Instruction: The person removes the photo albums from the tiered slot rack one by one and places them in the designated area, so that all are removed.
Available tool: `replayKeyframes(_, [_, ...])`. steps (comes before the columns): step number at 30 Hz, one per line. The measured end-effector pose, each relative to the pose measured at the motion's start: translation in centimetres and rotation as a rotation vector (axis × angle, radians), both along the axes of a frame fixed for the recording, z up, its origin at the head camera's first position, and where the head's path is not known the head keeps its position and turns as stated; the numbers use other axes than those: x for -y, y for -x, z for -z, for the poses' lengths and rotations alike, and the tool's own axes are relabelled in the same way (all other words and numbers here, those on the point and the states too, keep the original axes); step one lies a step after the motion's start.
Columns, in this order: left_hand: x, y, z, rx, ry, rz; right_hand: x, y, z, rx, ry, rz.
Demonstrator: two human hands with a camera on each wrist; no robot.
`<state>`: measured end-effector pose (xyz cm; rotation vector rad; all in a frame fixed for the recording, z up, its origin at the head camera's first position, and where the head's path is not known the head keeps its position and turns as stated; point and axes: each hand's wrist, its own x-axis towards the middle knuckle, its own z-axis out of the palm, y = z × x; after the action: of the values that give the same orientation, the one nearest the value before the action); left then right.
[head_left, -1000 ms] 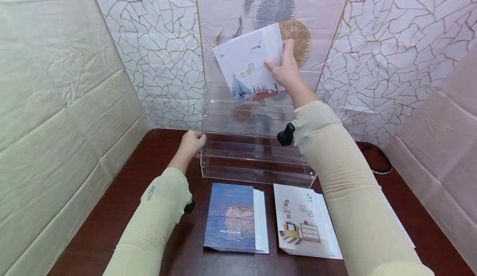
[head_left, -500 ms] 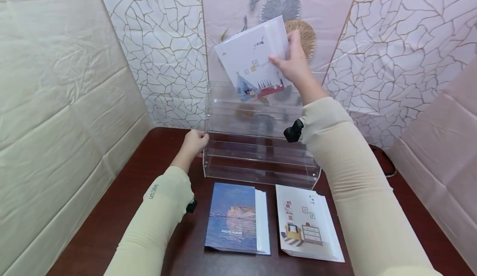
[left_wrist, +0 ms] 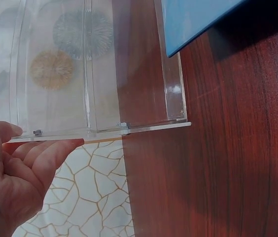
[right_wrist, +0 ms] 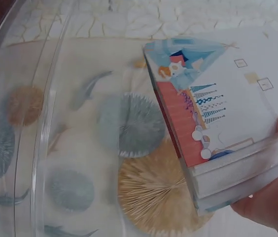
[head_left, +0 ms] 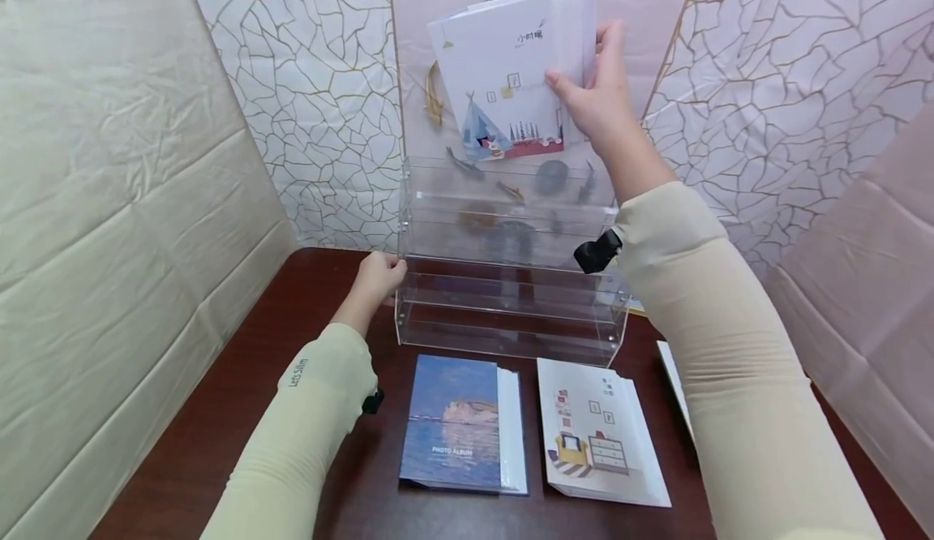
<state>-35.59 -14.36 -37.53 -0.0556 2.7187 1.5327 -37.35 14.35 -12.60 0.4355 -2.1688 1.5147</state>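
A white photo album (head_left: 503, 62) with a tent drawing on its cover is held up, slightly tilted, above the rack. My right hand (head_left: 607, 106) grips its right-hand page edge, thumb on the front cover and the other fingers mostly hidden behind. The clear acrylic tiered rack (head_left: 467, 261) stands at the back of the table, its shelves bare. At the rack's left side, my left hand (head_left: 375, 279) pinches the side panel; the left wrist view shows the thumb (left_wrist: 1, 130) on one face and fingers (left_wrist: 55, 158) on the other.
Before the rack lie a blue photo album (head_left: 452, 418) and a white album with a chair drawing (head_left: 598, 435). Another white item (head_left: 673, 374) is partly hidden by the right sleeve. A patterned cloth (head_left: 321, 118) hangs close behind the rack.
My right hand has raised the white album higher and a little to the right, turning it more upright. The left hand stays on the rack's side.
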Motion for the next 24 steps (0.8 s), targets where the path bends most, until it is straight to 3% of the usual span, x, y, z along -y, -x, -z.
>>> replayKeyframes(5, [0.1, -0.1, -0.1, -0.003, -0.008, -0.005, 0.1, -2.5, 0.3, -0.001, 0.053, -0.083])
replayKeyframes(9, [0.1, -0.2, -0.1, -0.008, 0.001, 0.0, 0.3, -4.5, 1.8, -0.005, 0.071, -0.147])
replayKeyframes(20, [-0.2, -0.2, -0.1, -0.008, 0.015, 0.009, 1.2, -8.6, 8.9, 0.137, 0.132, -0.186])
replayKeyframes(24, [-0.1, -0.4, -0.2, -0.006, 0.034, 0.012, 1.3, -9.9, 11.8, 0.255, 0.156, -0.172])
